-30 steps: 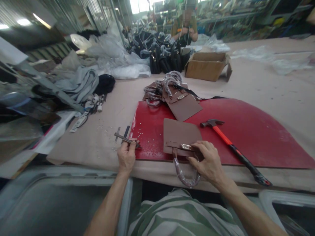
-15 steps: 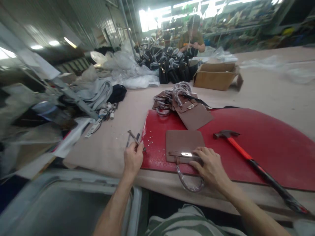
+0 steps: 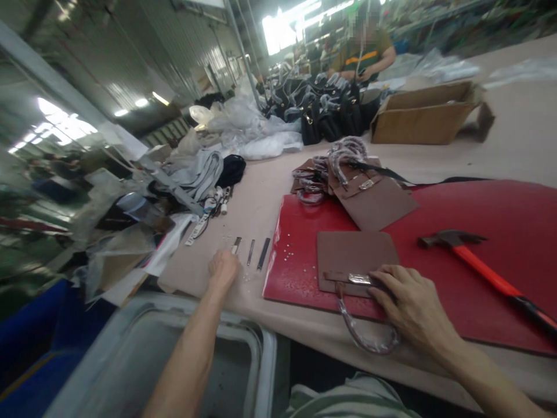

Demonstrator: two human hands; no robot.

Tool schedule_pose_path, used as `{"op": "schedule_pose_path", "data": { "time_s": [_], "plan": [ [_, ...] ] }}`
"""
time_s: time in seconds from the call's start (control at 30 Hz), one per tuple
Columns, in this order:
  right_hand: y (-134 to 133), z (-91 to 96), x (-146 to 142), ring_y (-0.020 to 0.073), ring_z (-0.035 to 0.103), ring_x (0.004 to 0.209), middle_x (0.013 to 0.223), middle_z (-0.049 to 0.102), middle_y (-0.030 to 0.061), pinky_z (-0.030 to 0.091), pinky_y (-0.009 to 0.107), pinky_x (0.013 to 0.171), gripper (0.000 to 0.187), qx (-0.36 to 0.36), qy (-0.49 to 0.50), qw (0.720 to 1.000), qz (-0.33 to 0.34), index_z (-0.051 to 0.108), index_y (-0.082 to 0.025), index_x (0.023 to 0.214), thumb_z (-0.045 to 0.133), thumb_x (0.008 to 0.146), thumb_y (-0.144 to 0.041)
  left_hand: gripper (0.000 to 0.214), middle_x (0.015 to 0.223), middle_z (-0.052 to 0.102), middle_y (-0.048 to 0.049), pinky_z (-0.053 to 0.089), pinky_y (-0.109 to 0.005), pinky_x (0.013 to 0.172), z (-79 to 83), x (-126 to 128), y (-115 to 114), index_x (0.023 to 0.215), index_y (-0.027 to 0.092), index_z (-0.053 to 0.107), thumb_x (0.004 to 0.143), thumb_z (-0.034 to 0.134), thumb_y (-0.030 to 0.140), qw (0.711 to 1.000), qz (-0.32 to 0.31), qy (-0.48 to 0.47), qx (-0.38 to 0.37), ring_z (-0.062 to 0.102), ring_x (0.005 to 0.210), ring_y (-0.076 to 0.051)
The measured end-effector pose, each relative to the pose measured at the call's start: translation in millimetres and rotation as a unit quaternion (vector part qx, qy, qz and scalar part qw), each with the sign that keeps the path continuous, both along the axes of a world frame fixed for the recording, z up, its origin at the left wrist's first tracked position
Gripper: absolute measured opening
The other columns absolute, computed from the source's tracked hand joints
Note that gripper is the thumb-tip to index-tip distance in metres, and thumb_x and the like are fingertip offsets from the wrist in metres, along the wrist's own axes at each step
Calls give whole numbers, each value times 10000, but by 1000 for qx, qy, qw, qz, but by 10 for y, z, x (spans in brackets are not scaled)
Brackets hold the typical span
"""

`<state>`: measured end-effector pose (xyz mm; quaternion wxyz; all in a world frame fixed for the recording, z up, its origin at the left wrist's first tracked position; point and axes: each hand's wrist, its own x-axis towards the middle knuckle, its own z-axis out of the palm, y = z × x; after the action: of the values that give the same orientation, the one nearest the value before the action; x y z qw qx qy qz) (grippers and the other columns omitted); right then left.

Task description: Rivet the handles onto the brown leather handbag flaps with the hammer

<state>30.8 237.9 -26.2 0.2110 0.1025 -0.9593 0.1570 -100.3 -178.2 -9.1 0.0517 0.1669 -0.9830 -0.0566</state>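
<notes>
A brown handbag panel (image 3: pixel 357 249) lies flat on the red mat, with a strap bearing a shiny metal plate (image 3: pixel 360 279) along its near edge. My right hand (image 3: pixel 409 299) grips the strap end and presses it on the panel. A plastic-wrapped handle (image 3: pixel 363 339) loops over the mat's front edge. My left hand (image 3: pixel 224 270) is low on the table left of the mat, fingers curled and their tips hidden. Just beyond them lies a short metal piece (image 3: pixel 236 245). Beside it are a thin metal rod (image 3: pixel 251 252) and a dark flat bar (image 3: pixel 263 254).
A claw hammer (image 3: pixel 474 261) with a red-black handle lies on the red mat (image 3: pixel 513 232). Brown bag pieces (image 3: pixel 378 200) are heaped behind, near a cardboard box (image 3: pixel 426 119) and black bags (image 3: pixel 326 119). Small bits (image 3: pixel 287 249) dot the mat. A grey bin (image 3: pixel 143 360) stands below. A person (image 3: pixel 365 55) works opposite.
My left hand has let go of metal tools, which now lie on the table, and moved left. My right hand stays on the strap. The view has turned left.
</notes>
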Motion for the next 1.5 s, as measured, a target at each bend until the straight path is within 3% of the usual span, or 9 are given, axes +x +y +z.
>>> {"op": "schedule_pose_path", "data": {
  "time_s": [0.17, 0.3, 0.4, 0.5, 0.7, 0.93, 1.07, 1.23, 1.5],
  "plan": [
    [-67, 186, 44, 241, 523, 896, 1028, 641, 85, 342, 351, 726, 148, 43, -68, 997, -9, 686, -217, 1019, 571, 931, -249, 249, 1087, 661, -207, 499, -420, 825, 45, 226, 478, 968, 130, 693, 882, 513, 280, 992, -112, 57, 3, 639, 998, -334],
    [-116, 265, 40, 237, 495, 852, 981, 636, 84, 305, 338, 694, 120, 87, -96, 991, -32, 675, -213, 952, 559, 953, -242, 174, 1052, 660, -89, 501, -334, 814, 63, 588, 1264, 1012, 211, 652, 948, 496, 254, 898, -395, 161, 109, 630, 925, -226],
    [-119, 277, 26, 236, 497, 809, 939, 635, 98, 308, 338, 678, 137, 138, -109, 984, -18, 658, -186, 929, 529, 939, -143, 121, 1047, 638, -80, 503, -340, 800, 49, 767, 1767, 1022, 203, 623, 929, 545, 196, 857, -491, 127, 93, 597, 925, -221],
    [-76, 247, 3, 233, 522, 807, 935, 643, 104, 349, 337, 701, 179, 162, -102, 982, 9, 643, -163, 964, 506, 904, -63, 105, 961, 614, -77, 493, -354, 764, 34, 787, 1980, 965, 189, 603, 912, 534, 131, 838, -539, 84, 16, 558, 884, -229],
    [130, 187, 19, 218, 573, 849, 980, 659, 108, 448, 320, 776, 219, 97, -74, 989, 83, 630, -150, 988, 466, 888, -45, 204, 936, 570, -100, 474, -356, 712, 50, 755, 1980, 929, 156, 566, 857, 442, 11, 792, -600, 51, -99, 516, 854, -243],
    [457, 100, 65, 155, 659, 915, 1002, 694, 73, 531, 288, 800, 370, -213, -11, 960, 180, 663, -180, 961, 354, 852, -7, 195, 947, 640, -111, 535, -365, 773, -51, 678, 1781, 924, 136, 619, 917, 442, 56, 748, -654, 113, 0, 577, 889, -234],
    [520, 67, 62, 166, 654, 988, 1081, 707, 82, 538, 326, 840, 408, -152, -6, 962, 225, 714, -193, 930, 361, 857, -1, 290, 1088, 679, -104, 547, -354, 912, -114, 615, 1626, 1005, 175, 666, 954, 398, 76, 714, -677, 146, 105, 621, 1026, -191],
    [461, 83, 87, 195, 626, 1007, 1133, 696, 103, 523, 365, 882, 300, -59, -16, 969, 238, 730, -181, 963, 460, 910, -63, 284, 1062, 687, -113, 567, -349, 895, -114, 678, 1649, 1029, 171, 669, 951, 413, 77, 717, -662, 187, 115, 645, 1009, -194],
    [383, 12, 196, 222, 616, 1135, 1161, 703, 86, 497, 427, 987, 329, -133, 3, 976, 173, 705, -199, 1033, 410, 932, -97, 278, 1049, 670, -119, 562, -380, 914, -183, 888, 1777, 1016, 156, 670, 939, 415, 76, 765, -597, 208, 127, 625, 1013, -204]
  ]
}}
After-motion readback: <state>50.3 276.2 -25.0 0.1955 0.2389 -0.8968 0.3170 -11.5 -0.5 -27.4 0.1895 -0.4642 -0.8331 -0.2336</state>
